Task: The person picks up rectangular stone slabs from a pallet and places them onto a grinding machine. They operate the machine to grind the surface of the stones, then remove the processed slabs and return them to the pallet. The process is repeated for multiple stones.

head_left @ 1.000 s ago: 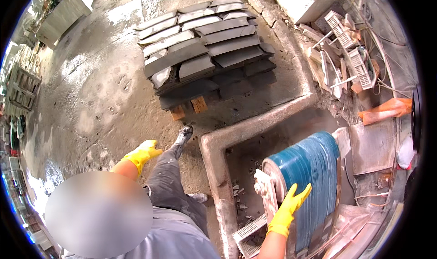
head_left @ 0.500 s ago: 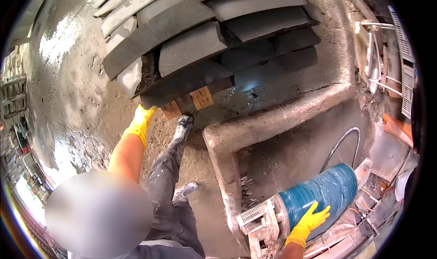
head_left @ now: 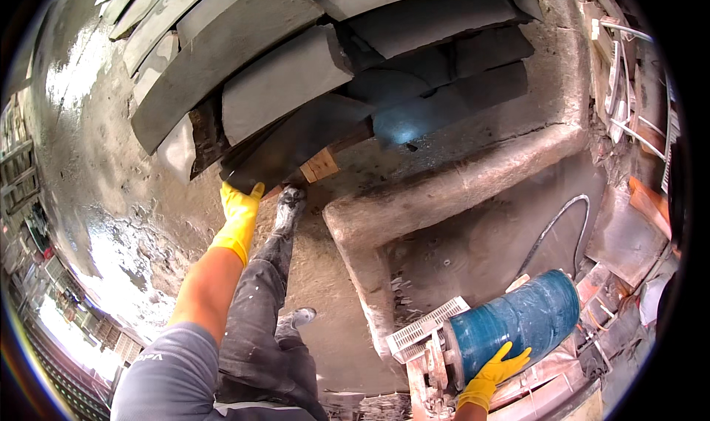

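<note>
At the near left corner of a dark wet slab (head_left: 296, 141), my left hand (head_left: 240, 205) in a yellow rubber glove holds the edge between thumb and fingers. The slab is the lowest piece at the near side of a stack of long grey slabs (head_left: 285, 81), and it rests over a wooden block (head_left: 319, 166). My right hand (head_left: 494, 373), gloved the same way, has its fingers spread over the near side of a blue drum (head_left: 514, 321) lying on its side. Whether its palm presses on the drum is hard to tell.
A raised concrete curb (head_left: 444, 195) bounds a sunken wet area with a hose (head_left: 551, 221) in it. Beside the drum is a pale slotted panel (head_left: 427, 328). Boards and scrap lie along the right side. My boot (head_left: 291, 206) stands close to the slab stack.
My view has shifted, and the stack now appears larger. My left hand has moved from beside the slab's corner onto it. My right hand stays by the drum, fingers still spread.
</note>
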